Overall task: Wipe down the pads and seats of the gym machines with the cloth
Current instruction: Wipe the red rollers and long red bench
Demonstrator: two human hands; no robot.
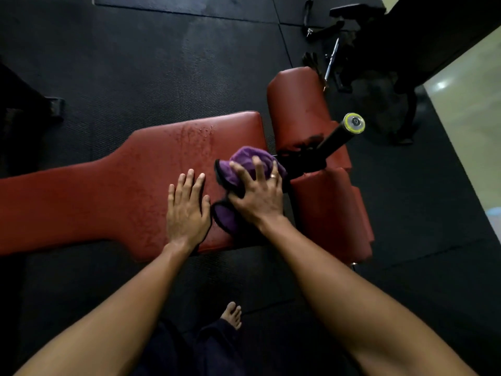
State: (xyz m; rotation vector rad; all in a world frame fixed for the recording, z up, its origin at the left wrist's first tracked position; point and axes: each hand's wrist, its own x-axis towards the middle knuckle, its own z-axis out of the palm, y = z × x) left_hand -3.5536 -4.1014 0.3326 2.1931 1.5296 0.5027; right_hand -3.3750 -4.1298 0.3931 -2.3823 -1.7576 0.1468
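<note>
A long red bench pad [113,191] runs from the left edge to the middle, wet with droplets on its wide end. My left hand [187,210] rests flat on that wide end, fingers straight. Just right of it, my right hand [257,194] grips a bunched purple cloth [249,158] with black trim, fingers curled over it, pressing it onto the pad's right end. Two red roller pads [301,107] [333,213] lie beyond the cloth, either side of a black bar.
A black bar with a yellow-rimmed end cap [353,123] sticks up between the rollers. Dark machine frames and handles [352,28] stand at the upper right. Black rubber floor mats [162,63] lie all around. My bare foot [231,314] is below the bench.
</note>
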